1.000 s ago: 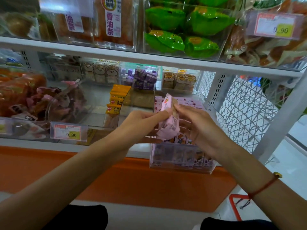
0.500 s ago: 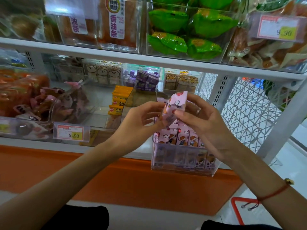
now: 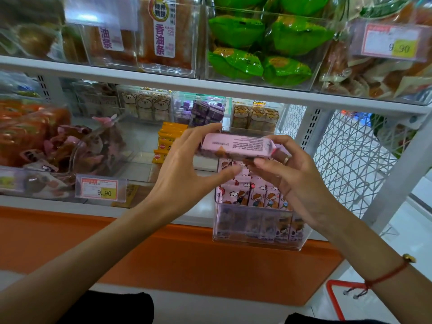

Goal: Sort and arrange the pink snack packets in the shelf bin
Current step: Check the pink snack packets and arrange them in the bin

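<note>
- Left hand point(image 3: 184, 169): holds the left end of a pink snack packet point(image 3: 236, 146), fingers curled over its top edge, thumb stretched out beneath it.
- Right hand point(image 3: 289, 174): grips the right end of the same packet, fingers curled round it; a ring point(image 3: 286, 160) shows on one finger, a red cord bracelet point(image 3: 388, 274) on the wrist.
- The packet lies level between the two hands, printed text side up, held in the air above the clear shelf bin point(image 3: 257, 235) — not touching the packets below.
- Inside the bin, pink packets with cartoon figures point(image 3: 254, 195) stand upright in rows, packed side by side; the bin sits at the front edge of the lower shelf, overhanging the orange panel point(image 3: 140, 253).
- To the left on the same shelf: yellow-orange packets point(image 3: 163, 146) stacked in a clear bin, and beyond them a bin of mixed brown and pink wrapped snacks point(image 3: 58, 146) with a price tag reading 9.90 point(image 3: 100, 189).
- Behind: small bins holding bear-faced packets point(image 3: 147, 105), purple packets point(image 3: 205, 111) and cat-faced packets point(image 3: 254, 118).
- Upper shelf: a bin of green packets point(image 3: 268, 43), boxed fried sticks with a purple-lettered label point(image 3: 162, 31) and a second 9.90 tag point(image 3: 390, 42) at far right.
- White wire mesh point(image 3: 350, 155) closes the shelf's right side — a red frame point(image 3: 334, 298) stands on the floor below.
</note>
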{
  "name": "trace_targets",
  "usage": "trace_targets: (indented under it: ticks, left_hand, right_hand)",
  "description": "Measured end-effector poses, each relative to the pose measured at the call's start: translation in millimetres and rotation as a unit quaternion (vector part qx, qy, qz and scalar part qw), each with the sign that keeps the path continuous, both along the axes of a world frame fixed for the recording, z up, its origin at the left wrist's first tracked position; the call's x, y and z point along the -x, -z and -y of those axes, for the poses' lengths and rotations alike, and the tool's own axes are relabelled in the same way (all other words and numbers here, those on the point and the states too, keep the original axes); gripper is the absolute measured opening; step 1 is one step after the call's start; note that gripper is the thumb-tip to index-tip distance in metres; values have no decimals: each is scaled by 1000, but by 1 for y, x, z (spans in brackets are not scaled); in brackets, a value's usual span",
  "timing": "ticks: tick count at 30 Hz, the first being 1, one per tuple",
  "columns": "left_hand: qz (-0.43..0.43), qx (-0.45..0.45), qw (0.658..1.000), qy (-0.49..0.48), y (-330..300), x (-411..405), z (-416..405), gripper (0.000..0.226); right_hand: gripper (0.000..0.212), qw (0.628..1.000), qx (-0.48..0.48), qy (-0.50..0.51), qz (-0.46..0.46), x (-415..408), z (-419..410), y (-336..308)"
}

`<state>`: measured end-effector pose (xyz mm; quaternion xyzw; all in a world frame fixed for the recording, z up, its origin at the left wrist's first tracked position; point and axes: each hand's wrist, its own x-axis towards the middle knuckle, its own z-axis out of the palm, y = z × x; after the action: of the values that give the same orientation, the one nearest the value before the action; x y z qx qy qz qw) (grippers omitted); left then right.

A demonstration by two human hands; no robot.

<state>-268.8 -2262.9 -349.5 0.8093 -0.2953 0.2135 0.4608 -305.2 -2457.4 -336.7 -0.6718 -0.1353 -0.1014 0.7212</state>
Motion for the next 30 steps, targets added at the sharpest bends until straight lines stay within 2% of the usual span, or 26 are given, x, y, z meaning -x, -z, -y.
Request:
trace_targets:
  ticks: [2, 5, 8, 12, 14, 16, 18, 20, 22, 24, 30]
  left_hand:
    - [-49, 41, 998, 20, 1, -2, -1, 60]
    - [-25, 71, 997, 32, 2, -2, -4, 43]
    - [-11, 79, 996, 42, 2, -1, -4, 40]
    - [-42, 83, 995, 43, 5, -2, -1, 39]
    - [-69, 72, 994, 48, 8, -4, 2, 44]
    - [-103, 43, 994, 18, 15, -9, 7, 62]
    - [-174, 18, 984, -17, 22, -14, 10, 78]
    - [-250, 2, 968, -11, 29, -15, 13, 72]
    - [-277, 12, 961, 19, 33, -15, 16, 49]
    - [-269, 18, 962, 36, 31, -15, 18, 30]
    - [-275, 7, 960, 48, 22, -18, 9, 34]
  right_hand:
    - [43, 1000, 5, 1, 10, -1, 3, 1]
    - [40, 997, 53, 10, 48, 1, 6, 1]
    - [41, 993, 87, 23, 72, 4, 8, -1]
    - [46, 994, 79, 35, 62, 7, 6, -1]
    - [48, 994, 70, 62, 54, 7, 2, 0]
    - [45, 992, 49, 106, 50, 4, 0, 1]
    - [38, 984, 20, 173, 39, -2, 4, 2]
    - [36, 969, 11, 248, 21, -11, 10, 4]
    - [39, 956, 18, 291, 13, -21, 14, 6]
    - [37, 955, 47, 292, 20, -32, 12, 8]
    - [30, 941, 267, 207, 18, -88, -10, 8]
